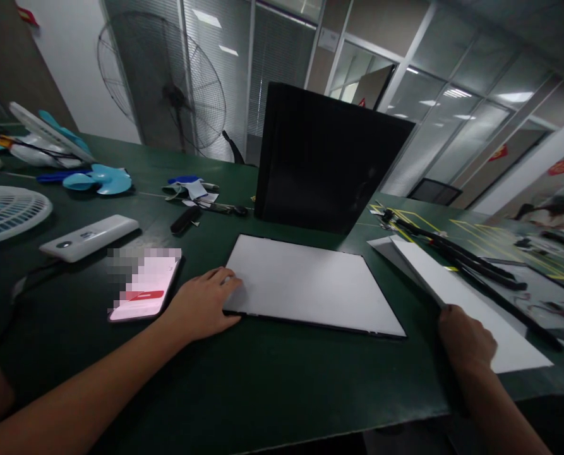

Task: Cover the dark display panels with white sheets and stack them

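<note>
A flat white panel (305, 284) with a thin black frame lies on the green table in front of me. My left hand (210, 302) rests at its left edge, fingers stretched over the white surface and thumb apart near the front corner. On the right, my right hand (468, 338) is closed on the left edge of a white sheet (480, 309), which is tilted up off the table. Another pale sheet or layer shows beside and beneath it; how many layers the hand grips is hidden.
Behind the panel stands a large black screen (329, 158). Left of my hand lie a phone (149, 284) and a white power bank-like device (92, 237). Blue fan blades (99, 179) and a white fan grille (11, 212) sit farther left. Black strips (456, 253) lie at right.
</note>
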`<control>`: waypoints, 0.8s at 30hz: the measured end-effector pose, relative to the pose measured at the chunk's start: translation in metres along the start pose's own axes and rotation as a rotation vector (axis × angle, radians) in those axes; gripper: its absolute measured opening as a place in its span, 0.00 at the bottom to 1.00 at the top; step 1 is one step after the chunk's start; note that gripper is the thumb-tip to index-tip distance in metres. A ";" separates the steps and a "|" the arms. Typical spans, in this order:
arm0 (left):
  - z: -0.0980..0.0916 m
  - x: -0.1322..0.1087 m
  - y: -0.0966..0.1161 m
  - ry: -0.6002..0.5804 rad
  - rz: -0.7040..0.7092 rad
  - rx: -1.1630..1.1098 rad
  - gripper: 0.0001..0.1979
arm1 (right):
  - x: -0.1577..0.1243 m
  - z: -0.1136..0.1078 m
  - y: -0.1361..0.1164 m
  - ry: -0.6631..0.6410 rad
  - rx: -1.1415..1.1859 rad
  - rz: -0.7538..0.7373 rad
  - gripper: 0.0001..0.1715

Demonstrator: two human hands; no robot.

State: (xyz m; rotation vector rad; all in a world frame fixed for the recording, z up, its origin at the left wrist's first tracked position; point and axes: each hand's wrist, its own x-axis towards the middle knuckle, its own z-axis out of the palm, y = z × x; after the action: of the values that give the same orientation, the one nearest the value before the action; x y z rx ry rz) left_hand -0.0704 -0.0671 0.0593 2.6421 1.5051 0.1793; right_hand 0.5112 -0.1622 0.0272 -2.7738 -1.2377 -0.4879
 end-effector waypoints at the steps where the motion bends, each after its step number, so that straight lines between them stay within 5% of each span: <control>1: 0.000 0.000 0.000 0.006 0.001 -0.001 0.32 | -0.006 -0.006 -0.003 0.015 0.002 -0.006 0.33; 7: 0.001 -0.003 -0.003 0.024 0.010 -0.024 0.32 | -0.077 -0.033 -0.024 0.098 -0.013 -0.156 0.28; 12: 0.002 -0.002 -0.003 0.011 0.004 -0.029 0.32 | -0.126 -0.034 -0.038 0.147 0.118 -0.703 0.31; 19: 0.002 -0.002 0.002 0.016 -0.110 -0.062 0.53 | -0.123 -0.027 -0.095 0.219 0.339 -0.861 0.26; 24: -0.002 -0.002 0.005 0.006 -0.151 -0.126 0.61 | -0.117 -0.012 -0.110 0.171 0.529 -0.848 0.24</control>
State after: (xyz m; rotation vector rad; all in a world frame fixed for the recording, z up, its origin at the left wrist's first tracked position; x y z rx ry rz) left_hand -0.0679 -0.0714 0.0615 2.4230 1.6295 0.2605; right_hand 0.3539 -0.1736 -0.0053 -1.6641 -2.0819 -0.3412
